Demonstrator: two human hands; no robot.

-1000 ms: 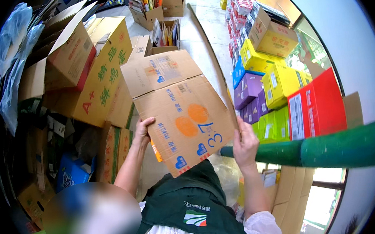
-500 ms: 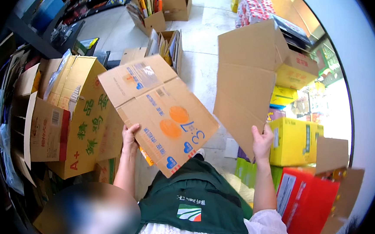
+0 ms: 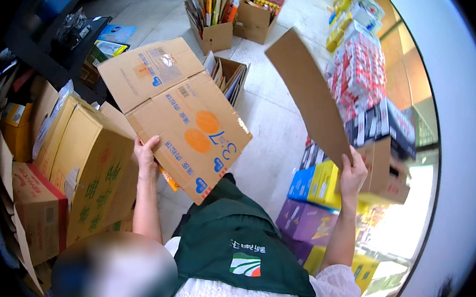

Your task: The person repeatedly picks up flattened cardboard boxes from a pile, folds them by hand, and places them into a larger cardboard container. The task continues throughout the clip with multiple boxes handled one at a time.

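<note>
My left hand (image 3: 146, 152) grips a flattened cardboard box (image 3: 187, 135) by its left edge, thumb on top. Blue print and two orange round shapes mark the box's face, and a crease crosses its upper part. A strip of something orange peeks out beneath it. On the right, my right hand (image 3: 353, 171) is closed on the lower end of a plain brown cardboard sheet (image 3: 311, 96), which stands tilted and looks narrow from here. The two pieces are apart. Just beyond the flattened box, an open carton (image 3: 239, 82) holds upright pieces of cardboard.
Large cartons (image 3: 92, 158) lean together at the left, beside a dark shelf (image 3: 49, 57). Farther off stand a carton of folded cardboard (image 3: 213, 34) and another carton (image 3: 254, 23) with goods. Along the right are red-and-white wrapped packs (image 3: 357, 76) and purple boxes (image 3: 304, 221).
The view has moved forward, bringing the far cartons and wrapped packs nearer. The cardboard sheet in my right hand has turned and shows a narrower face. Both hands keep their hold.
</note>
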